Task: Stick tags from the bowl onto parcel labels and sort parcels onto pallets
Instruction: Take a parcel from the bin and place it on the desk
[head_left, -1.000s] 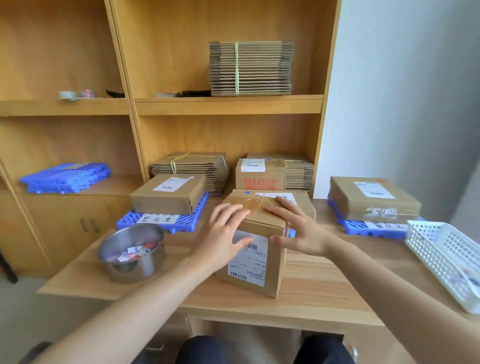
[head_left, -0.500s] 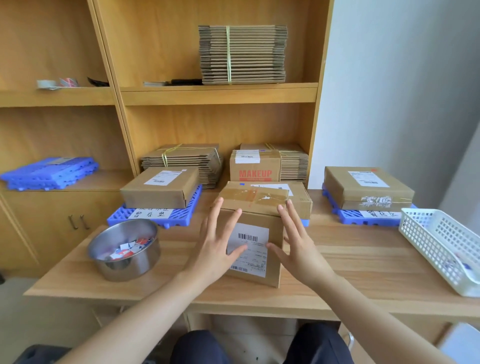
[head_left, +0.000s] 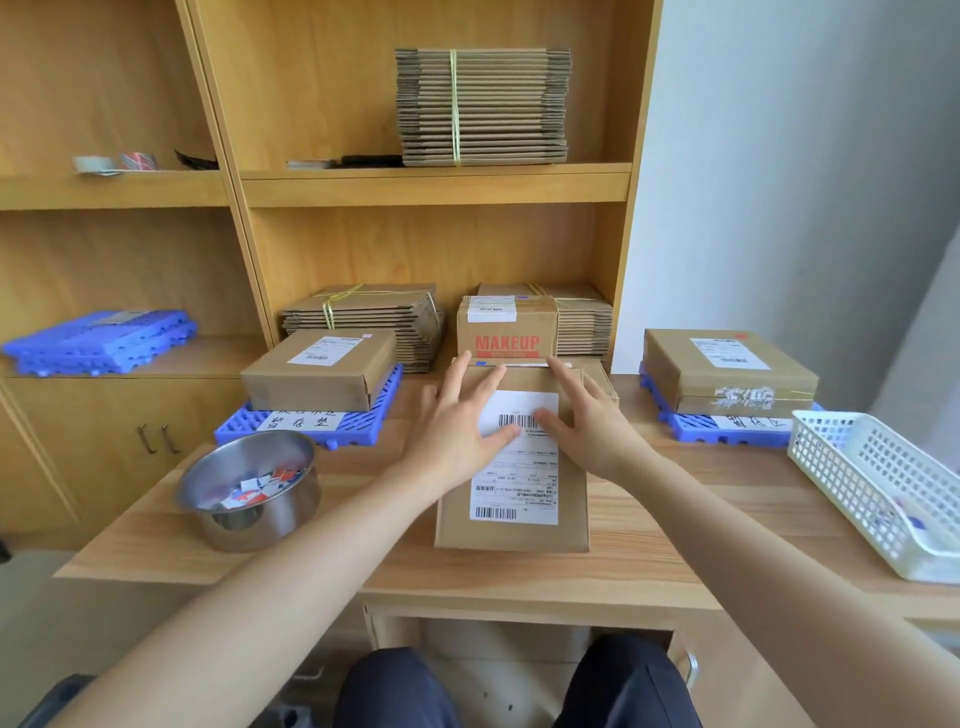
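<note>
Parcel (head_left: 514, 532) tipped from on-edge to flat at the middle of the table (head_left: 649, 561), shipping label (head_left: 519, 483) now face-up, left hand (head_left: 457, 431) and right hand (head_left: 592, 431) lying on it flat-fingered, gripping nothing, so it looks ready for a tag from the steel bowl (head_left: 260, 530)

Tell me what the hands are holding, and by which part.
Nothing is gripped. The left hand and right hand lie flat, fingers straight, on the parcel, over the far end of its label.

Both hands, left hand (head_left: 457, 431) and right hand (head_left: 592, 431), rest flat on the labelled parcel (head_left: 511, 530).
</note>
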